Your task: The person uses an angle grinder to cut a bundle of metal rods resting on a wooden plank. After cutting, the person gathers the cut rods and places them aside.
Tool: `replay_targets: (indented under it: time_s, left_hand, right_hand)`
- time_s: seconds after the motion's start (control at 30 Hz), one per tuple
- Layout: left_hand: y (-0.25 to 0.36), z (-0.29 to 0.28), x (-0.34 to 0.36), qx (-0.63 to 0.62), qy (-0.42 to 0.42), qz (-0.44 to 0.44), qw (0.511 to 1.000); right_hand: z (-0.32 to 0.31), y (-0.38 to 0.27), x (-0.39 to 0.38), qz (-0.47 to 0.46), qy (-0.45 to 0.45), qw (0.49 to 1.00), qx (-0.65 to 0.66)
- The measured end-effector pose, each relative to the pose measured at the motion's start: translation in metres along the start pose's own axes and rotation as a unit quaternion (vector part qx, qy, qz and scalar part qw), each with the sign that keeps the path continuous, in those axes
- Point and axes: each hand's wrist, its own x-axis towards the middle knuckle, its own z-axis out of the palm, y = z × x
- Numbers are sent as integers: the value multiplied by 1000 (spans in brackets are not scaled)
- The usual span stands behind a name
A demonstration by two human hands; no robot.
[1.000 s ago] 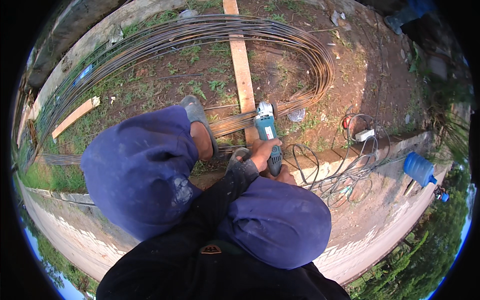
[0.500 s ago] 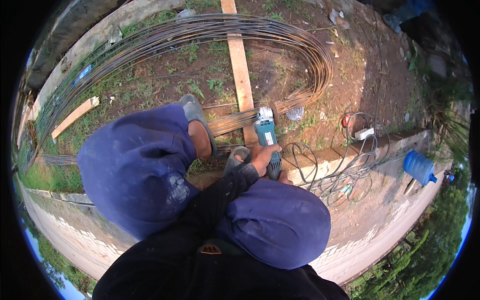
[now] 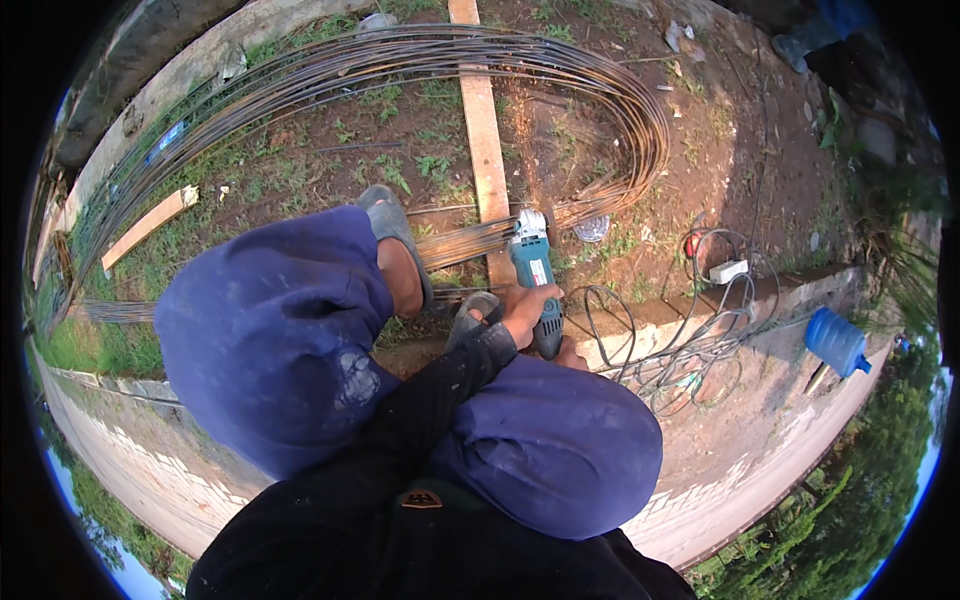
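A teal angle grinder [image 3: 536, 268] with a silver head lies across the bundled steel rods [image 3: 465, 244], its disc at the rods. My left hand [image 3: 526, 314] reaches between my knees and is closed around the grinder's body. At the tool's rear end my right hand [image 3: 571, 354] shows only in part, closed against it; my right knee hides the rest. Faint orange sparks [image 3: 524, 135] streak away from the disc over the soil. Beneath the rods runs a wooden plank [image 3: 482, 140].
The rods curve round in a large rusty loop [image 3: 640, 120]. Right of the grinder lie tangled black cables [image 3: 690, 360] and a white socket block [image 3: 728, 271]. A blue water jug [image 3: 838, 340] rests beyond the concrete kerb [image 3: 640, 332]. My sandalled foot [image 3: 390, 225] stands by the rods.
Orange sparks now fly away from the grinder's disc, where none showed before. The grinder has tilted very slightly; both hands stay on it.
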Motion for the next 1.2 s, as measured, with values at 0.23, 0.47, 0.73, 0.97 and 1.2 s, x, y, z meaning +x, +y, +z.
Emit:
replay_targets:
  time_s: [0.23, 0.47, 0.73, 0.97, 1.2]
  left_hand:
    - [5, 1, 2, 0, -2, 21, 1000]
    - [4, 0, 5, -1, -12, 21, 1000]
    - [-7, -1, 4, -3, -22, 26, 999]
    - [-3, 1, -3, -1, -27, 18, 999]
    - [-3, 5, -12, 5, -18, 22, 1000]
  right_hand:
    - [1, 0, 6, -34, 12, 999, 6]
    - [4, 2, 8, -37, 23, 999, 10]
    - [2, 1, -2, 1, 14, 1000, 4]
    - [10, 9, 4, -8, 29, 1000, 0]
    - [10, 14, 7, 61, -10, 998, 22]
